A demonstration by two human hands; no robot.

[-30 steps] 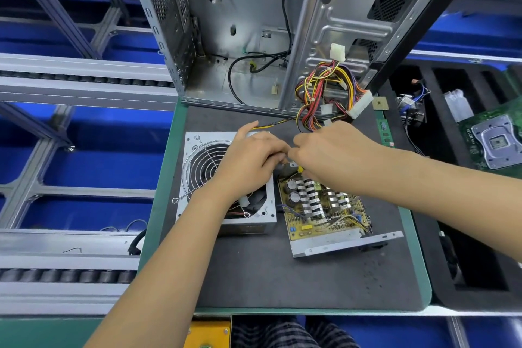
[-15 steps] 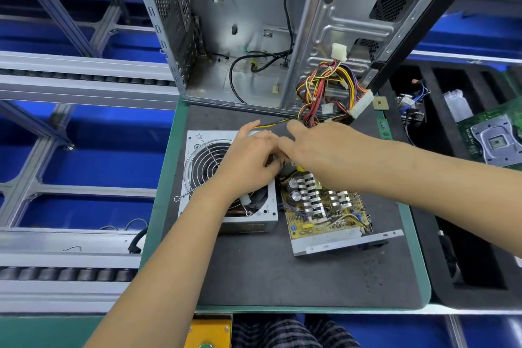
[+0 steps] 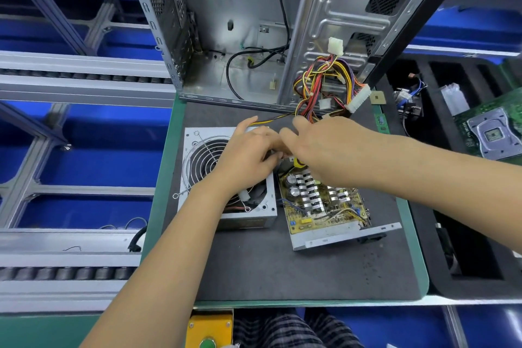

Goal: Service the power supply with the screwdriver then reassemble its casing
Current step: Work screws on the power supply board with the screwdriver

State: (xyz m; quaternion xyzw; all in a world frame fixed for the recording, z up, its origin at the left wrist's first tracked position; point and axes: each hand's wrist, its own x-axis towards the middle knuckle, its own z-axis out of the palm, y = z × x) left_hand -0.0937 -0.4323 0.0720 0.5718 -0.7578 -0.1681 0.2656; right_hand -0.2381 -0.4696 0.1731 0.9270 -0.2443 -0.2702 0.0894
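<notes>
The power supply (image 3: 319, 203) is open in 2 parts near the mat's (image 3: 282, 277) back edge; left hand (image 3: 248, 155) & right hand (image 3: 324, 147) meet over it w/ curled fingers, hold can't be told; metal case is best gripped, as board looks easily broken.

A dark mat (image 3: 282, 271) covers the green-edged table (image 3: 158, 206). On it lie the fan cover (image 3: 197, 150) at left, the circuit-board tray (image 3: 333, 237) right, and the open computer case (image 3: 254, 22) at the far edge.
</notes>
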